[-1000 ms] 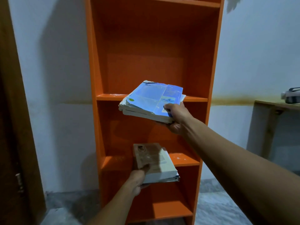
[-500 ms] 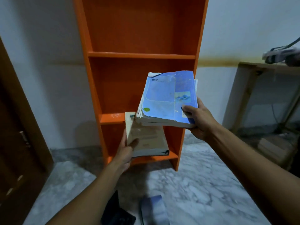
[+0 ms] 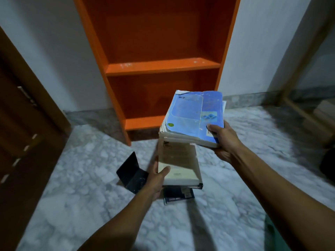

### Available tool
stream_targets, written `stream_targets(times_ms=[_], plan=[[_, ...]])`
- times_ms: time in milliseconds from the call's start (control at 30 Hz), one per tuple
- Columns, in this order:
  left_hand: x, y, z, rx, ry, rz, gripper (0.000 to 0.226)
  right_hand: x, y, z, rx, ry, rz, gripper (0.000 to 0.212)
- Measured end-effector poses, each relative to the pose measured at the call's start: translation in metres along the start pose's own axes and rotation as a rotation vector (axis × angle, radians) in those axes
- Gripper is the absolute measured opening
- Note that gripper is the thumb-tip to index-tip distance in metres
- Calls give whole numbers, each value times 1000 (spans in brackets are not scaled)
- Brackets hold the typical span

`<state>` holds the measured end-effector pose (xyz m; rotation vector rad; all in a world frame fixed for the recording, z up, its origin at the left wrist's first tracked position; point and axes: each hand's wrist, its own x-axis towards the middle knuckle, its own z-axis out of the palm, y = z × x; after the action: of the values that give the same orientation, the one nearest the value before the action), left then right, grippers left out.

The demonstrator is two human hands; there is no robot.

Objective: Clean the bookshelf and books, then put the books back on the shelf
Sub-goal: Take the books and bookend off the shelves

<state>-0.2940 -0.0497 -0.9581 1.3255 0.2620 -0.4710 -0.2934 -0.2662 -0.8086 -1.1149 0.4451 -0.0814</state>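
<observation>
I have books in both hands, held out flat over the floor [image 3: 72, 178] in front of the bookshelf [image 3: 159, 67], so each one lies level and nothing slides off. My right hand [image 3: 223, 142] grips the near right corner of a small stack topped by a blue book [image 3: 194, 115], thumb on the cover and fingers curled underneath to bear the weight. My left hand [image 3: 155, 175] holds a tan book [image 3: 178, 164] lower and nearer, thumb pressed on its cover, fingers under its left edge; the stack overlaps its far end. The shelves I can see are bare, with pale specks on the board's front, so I judge them cleared for wiping. Two dark books lie on the floor: one [image 3: 131, 171] propped open left of my left hand, another [image 3: 178, 194] flat under the tan book.
</observation>
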Motion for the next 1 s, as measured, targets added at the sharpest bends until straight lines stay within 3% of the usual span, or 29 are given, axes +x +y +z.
stream_targets(times_ms=[133, 300, 467, 567, 700, 833, 900, 1000], plan=[[2, -62, -4, 26, 12, -162, 50, 5, 53, -32, -23, 29, 85, 45], [3, -99, -14, 160, 75, -113, 57, 9, 105, -64, -28, 20, 164, 44], [29, -110, -42, 323, 201, -191, 18, 12, 159, -78, -64, -20, 225, 45], [30, -100, -51, 134, 269, -337, 34, 14, 189, -79, -46, -56, 257, 47], [33, -96, -64, 68, 186, -426, 52, 16, 226, -82, -81, -124, 289, 54], [43, -92, -81, 141, 199, -433, 66, 21, 248, -80, -553, -101, 152, 46], [44, -86, -81, 214, 232, -386, 57, 26, 247, -75, -837, -26, 149, 49], [51, -76, -77, 371, 311, -238, 34, 37, 238, -70, -1034, -5, 291, 52]])
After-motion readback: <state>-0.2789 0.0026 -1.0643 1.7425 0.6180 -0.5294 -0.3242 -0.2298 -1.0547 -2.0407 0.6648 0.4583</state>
